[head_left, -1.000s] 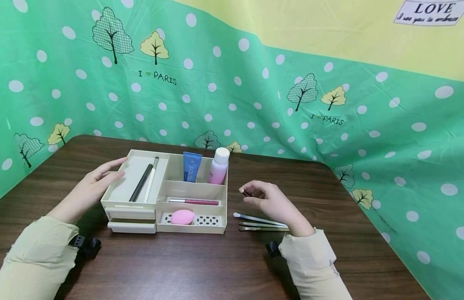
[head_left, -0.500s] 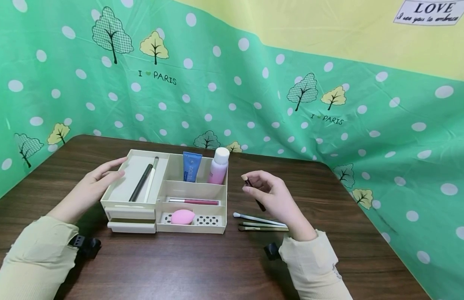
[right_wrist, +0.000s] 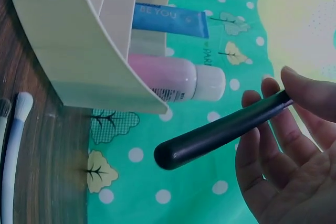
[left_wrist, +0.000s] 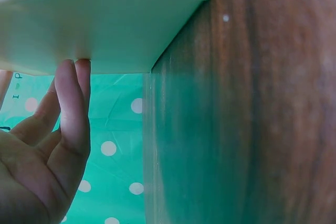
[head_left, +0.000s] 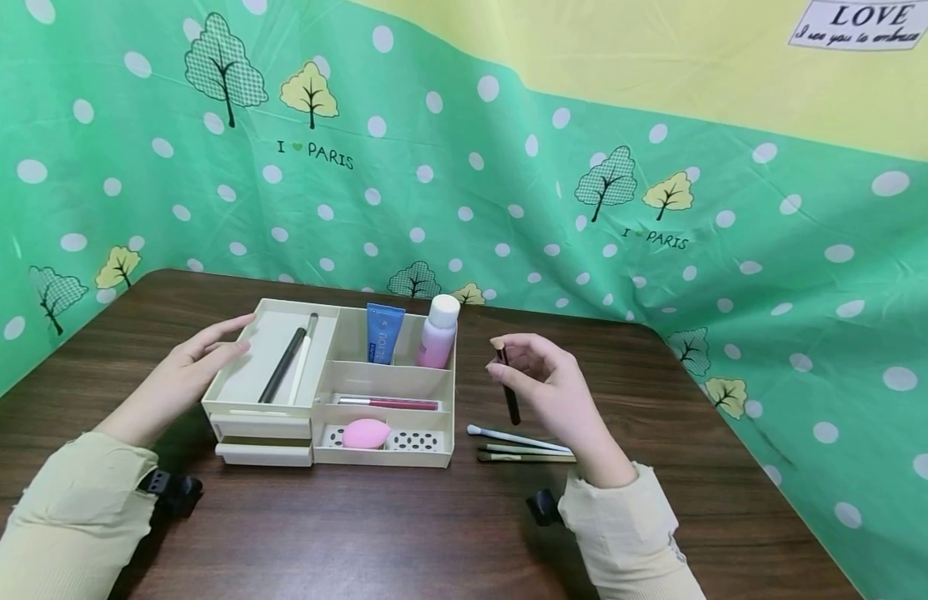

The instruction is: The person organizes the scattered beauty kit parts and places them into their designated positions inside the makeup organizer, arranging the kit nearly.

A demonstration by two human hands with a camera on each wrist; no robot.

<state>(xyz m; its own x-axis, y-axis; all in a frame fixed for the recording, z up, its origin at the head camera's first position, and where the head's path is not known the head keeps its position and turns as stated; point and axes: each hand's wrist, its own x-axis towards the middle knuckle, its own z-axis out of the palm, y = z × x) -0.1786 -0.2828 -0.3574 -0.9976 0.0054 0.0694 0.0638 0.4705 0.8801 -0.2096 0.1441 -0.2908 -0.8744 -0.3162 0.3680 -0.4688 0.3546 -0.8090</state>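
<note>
My right hand (head_left: 546, 379) pinches a slim black makeup stick (head_left: 511, 392) between thumb and fingers, to the right of a cream makeup organizer (head_left: 384, 375). The stick hangs almost upright in the head view; its thick rounded end (right_wrist: 170, 153) points away from the fingers in the right wrist view. My left hand (head_left: 182, 367) rests with extended fingers against the organizer's left side, as the left wrist view shows, fingertips (left_wrist: 65, 69) on its wall. On the organizer's upper left tray lie a black pen-like stick (head_left: 282, 367) and a white-handled brush (head_left: 302, 362).
The organizer also holds a blue tube (head_left: 383, 333), a pink bottle (head_left: 437, 333) with a white cap, a red-and-clear slim tube (head_left: 392, 404) and a pink makeup sponge (head_left: 366, 433). Several makeup brushes (head_left: 519, 442) lie beneath the right hand. A polka-dot curtain (head_left: 501, 208) backs the table.
The black stick, mostly hidden in the right hand at first, has swung to nearly upright with its thick end down. The right hand has risen slightly; the left hand stays put.
</note>
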